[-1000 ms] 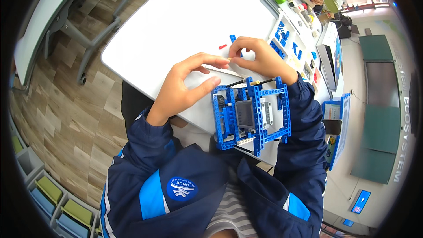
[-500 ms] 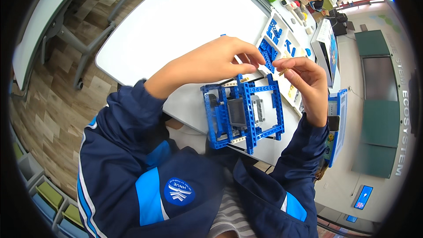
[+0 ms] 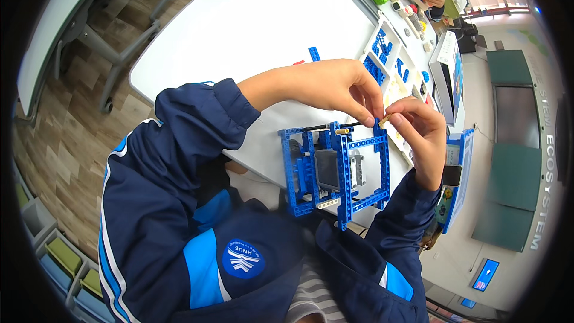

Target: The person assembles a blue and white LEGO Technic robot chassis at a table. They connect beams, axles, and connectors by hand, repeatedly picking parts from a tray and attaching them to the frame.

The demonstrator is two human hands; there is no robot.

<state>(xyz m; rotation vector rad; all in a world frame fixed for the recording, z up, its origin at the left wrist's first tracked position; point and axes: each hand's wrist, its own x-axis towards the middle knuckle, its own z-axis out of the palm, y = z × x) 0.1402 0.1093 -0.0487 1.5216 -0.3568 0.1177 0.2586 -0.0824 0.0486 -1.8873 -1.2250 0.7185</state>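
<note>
"Where's the tan peg (image 3: 384,121)?"
"Pinched between the fingers of the right hand (image 3: 426,134), just beside the left hand (image 3: 335,85), whose hold on the blue frame (image 3: 343,179) below I can't tell."
"Any risk?"
"A loose pinch might drop it onto the worktop (image 3: 257,36)."
"Its lie?"
"Long axis seemingly slanted, lower end toward the frame's corner."

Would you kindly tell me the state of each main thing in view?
Left hand: fingers curled at the blue frame, grip unclear.
Right hand: pinching the tan piece.
Tan piece: held, by the frame's corner.
Blue frame: built up, open-sided.
White tray: uncovered, holding blue pieces.
Blue beam: loose on the white table.
</note>
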